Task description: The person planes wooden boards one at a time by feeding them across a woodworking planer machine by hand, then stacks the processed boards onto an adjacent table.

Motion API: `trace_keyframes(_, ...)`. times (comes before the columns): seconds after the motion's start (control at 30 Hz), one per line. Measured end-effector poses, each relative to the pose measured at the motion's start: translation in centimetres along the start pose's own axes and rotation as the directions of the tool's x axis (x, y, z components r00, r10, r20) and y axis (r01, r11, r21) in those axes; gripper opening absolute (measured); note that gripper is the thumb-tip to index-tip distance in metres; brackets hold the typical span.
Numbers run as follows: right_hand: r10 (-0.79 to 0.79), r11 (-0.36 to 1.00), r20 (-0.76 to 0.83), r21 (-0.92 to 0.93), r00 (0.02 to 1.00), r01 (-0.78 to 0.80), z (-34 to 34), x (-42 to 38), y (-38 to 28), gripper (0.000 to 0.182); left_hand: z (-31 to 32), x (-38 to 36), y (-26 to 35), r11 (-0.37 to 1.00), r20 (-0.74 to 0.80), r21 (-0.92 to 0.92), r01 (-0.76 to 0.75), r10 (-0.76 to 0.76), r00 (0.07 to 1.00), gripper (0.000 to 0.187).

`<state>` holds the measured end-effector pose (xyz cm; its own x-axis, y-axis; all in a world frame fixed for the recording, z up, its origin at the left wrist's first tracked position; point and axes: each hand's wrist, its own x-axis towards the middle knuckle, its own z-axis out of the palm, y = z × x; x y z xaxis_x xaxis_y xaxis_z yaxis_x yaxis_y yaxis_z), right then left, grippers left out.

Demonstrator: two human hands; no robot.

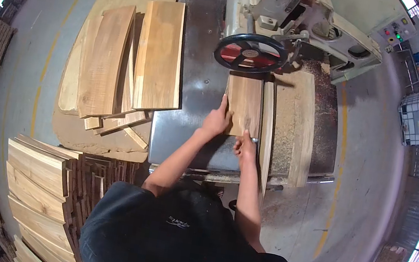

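A brown wooden board (244,101) lies flat on the dark metal machine table (178,140), its far end under the machine by the black handwheel (251,53). My left hand (215,121) holds the board's left edge, index finger stretched along the side and thumb near the top face. At the near right corner, my right hand (245,148) has its fingers curled and a finger or thumb on the board's end. A long straight fence (267,124) runs just right of the board. What lies beneath my fingers is hidden.
Left of the table, loose boards (160,57) and offcuts rest on a sheet-topped surface. A tall stack of boards (40,181) stands at the near left. Sawdust (289,111) covers the machine bed right of the fence. A control panel (398,35) shows a green light.
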<state>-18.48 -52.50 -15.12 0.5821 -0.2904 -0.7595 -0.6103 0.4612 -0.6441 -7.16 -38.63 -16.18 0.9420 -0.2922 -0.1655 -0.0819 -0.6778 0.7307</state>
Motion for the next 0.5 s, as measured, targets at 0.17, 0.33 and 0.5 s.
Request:
trace_keyframes(0.17,-0.026,0.999,-0.062,-0.044,0.998,0.023,2.3,3.4,-3.4,0.052,-8.0,3.5,-1.0,0.722,0.273,-0.663,0.2,-0.016,0.962,0.031)
trace_keyframes(0.33,-0.256,0.967,-0.119,-0.038,0.959,0.254,5.3,7.5,-5.5,0.053,-15.8,-3.1,3.8,0.696,0.299,-0.672,0.252,-0.057,0.953,0.074)
trace_keyframes(0.5,-0.402,0.893,0.051,-0.2,0.914,0.403,6.8,8.8,-8.3,0.048,-19.3,-5.9,-1.9,0.986,-0.416,-0.145,-0.087,0.019,0.909,0.051)
